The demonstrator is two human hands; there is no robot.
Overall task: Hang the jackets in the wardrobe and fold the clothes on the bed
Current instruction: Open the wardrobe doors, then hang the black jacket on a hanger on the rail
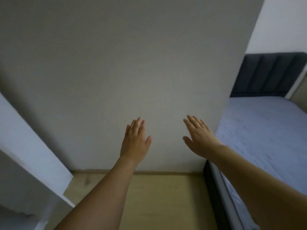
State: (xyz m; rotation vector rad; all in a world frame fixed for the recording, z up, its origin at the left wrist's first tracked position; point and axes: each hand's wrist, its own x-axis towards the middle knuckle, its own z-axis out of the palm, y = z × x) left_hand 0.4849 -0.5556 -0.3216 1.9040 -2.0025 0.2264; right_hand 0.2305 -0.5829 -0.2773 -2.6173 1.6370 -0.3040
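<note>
Both arms reached forward before a plain grey wall (pixel 132 63). Left hand (pixel 135 141) and right hand (pixel 198 136) were held flat, fingers straight, holding nothing. Bed (pixel 265 130) with bluish sheet and dark headboard (pixel 269 75) lay at right. Wooden floor (pixel 166 196) lay below.

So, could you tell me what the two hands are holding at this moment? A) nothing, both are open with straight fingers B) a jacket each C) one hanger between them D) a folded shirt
A: the left hand and right hand are raised before the plain wall, fingers straight, holding nothing.
</note>
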